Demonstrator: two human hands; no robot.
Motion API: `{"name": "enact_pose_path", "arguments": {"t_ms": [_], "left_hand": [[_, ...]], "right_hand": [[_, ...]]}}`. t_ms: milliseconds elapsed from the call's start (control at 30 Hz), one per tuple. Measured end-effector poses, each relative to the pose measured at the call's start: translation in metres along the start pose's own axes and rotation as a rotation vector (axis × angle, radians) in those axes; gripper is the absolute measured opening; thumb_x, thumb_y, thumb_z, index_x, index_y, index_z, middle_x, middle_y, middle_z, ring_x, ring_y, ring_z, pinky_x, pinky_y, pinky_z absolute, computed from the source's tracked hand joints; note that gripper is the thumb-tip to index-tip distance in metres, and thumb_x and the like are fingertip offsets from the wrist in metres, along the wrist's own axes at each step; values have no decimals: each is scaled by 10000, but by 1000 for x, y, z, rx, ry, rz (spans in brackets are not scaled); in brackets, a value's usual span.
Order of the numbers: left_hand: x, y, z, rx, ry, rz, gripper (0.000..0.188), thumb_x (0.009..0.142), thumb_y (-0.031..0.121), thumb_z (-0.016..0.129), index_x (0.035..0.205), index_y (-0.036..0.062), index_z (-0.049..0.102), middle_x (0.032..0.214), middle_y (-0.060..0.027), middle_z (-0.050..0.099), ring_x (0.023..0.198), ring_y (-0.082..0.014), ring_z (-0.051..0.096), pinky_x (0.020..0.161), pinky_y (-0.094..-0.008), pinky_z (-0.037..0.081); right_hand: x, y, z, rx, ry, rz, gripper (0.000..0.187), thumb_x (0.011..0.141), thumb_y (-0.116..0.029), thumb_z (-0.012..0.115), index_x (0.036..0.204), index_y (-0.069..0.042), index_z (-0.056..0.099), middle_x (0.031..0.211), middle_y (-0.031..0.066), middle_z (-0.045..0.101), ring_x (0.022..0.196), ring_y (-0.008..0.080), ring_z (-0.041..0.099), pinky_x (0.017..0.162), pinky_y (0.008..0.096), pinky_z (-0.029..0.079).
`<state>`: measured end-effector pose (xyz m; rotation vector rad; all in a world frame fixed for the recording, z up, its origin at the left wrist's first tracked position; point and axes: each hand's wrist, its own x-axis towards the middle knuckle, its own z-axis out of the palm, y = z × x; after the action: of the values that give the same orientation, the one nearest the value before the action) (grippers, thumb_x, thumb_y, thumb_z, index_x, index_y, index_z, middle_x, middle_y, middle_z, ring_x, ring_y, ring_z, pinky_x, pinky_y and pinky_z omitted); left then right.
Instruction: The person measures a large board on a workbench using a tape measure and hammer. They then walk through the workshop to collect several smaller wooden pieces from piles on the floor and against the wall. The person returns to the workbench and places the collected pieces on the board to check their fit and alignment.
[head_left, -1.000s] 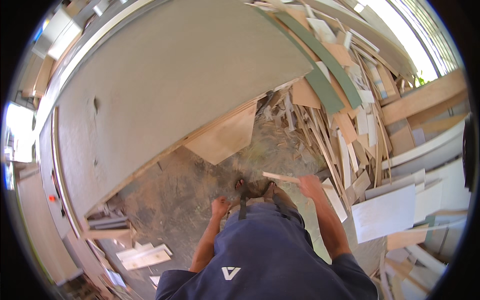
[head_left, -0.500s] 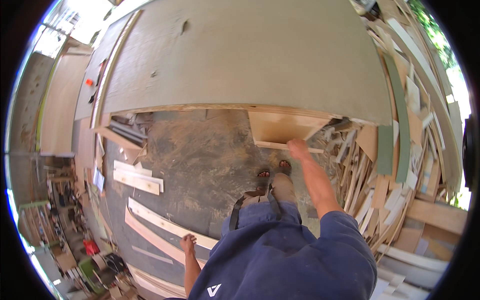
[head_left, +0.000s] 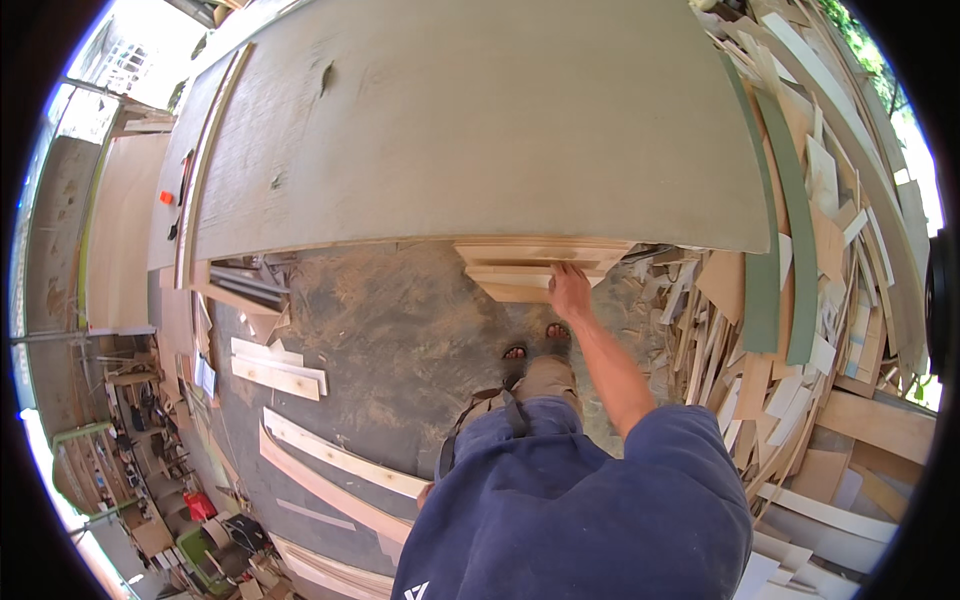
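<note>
My R hand point(head_left: 569, 288) is out in front, fingers together & clamped on 1 wood strip point(head_left: 507, 276). Strip runs crosswise over 1 pale board point(head_left: 515, 293), just below the near edge of 1 big grey table point(head_left: 480, 130); can't tell if strip & board touch. My L hand point(head_left: 424, 494) is mostly hidden by my shirt point(head_left: 570, 490), only a bit of skin showing beside the long planks, so can't tell how its fingers are.

On the floor point(head_left: 390, 340), L side: 2 short planks point(head_left: 277, 378), 2 long planks point(head_left: 345, 456) & 1 thin strip point(head_left: 315, 514). Table's L end: 1 long batten point(head_left: 212, 165) w/ 1 small orange thing point(head_left: 166, 197) nearby. R side: 2 green strips point(head_left: 795, 230) by a scrap pile point(head_left: 830, 300), too many pcs to count. My 2 sandals point(head_left: 514, 353) are near the board.
</note>
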<state>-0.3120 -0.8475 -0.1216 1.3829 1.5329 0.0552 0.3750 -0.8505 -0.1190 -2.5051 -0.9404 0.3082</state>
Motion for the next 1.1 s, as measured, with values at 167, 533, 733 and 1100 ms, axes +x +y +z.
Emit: {"name": "enact_pose_path", "arguments": {"t_ms": [167, 533, 733, 1100], "left_hand": [[26, 151, 16, -113, -64, -37, 290, 900, 80, 690, 1170, -23, 678, 973, -120, 741, 822, -195, 715, 709, -306, 556], [104, 234, 26, 11, -43, -38, 245, 922, 151, 667, 1092, -19, 714, 920, -117, 739, 785, -203, 733, 680, -302, 564], [105, 255, 84, -38, -128, 16, 253, 927, 142, 673, 1108, -30, 709, 936, -114, 741, 803, -190, 730, 702, -302, 564], [27, 191, 106, -70, -64, -110, 261, 940, 137, 639, 1120, -40, 706, 968, -126, 751, 806, -195, 736, 684, -302, 556]], "right_hand": [[-38, 75, -68, 357, 302, 626, 357, 925, -154, 609, 1244, -2, 656, 1179, 209, 691, 1109, 376, 651, 965, 447, 502], [12, 183, -169, 1811, 895, 989, 628, 1039, -447, 431, 1348, 95, 506, 1333, 181, 587, 1172, 285, 592, 1014, 418, 439], [23, 136, -202, 1813, 937, 1109, 663, 1048, -496, 376, 1418, 48, 462, 1364, 145, 529, 1282, 244, 493, 1097, 446, 344], [-19, 120, -91, 923, 329, 919, 347, 959, -266, 563, 1167, -20, 692, 1161, 84, 653, 1175, 250, 548, 977, 410, 424]]}}
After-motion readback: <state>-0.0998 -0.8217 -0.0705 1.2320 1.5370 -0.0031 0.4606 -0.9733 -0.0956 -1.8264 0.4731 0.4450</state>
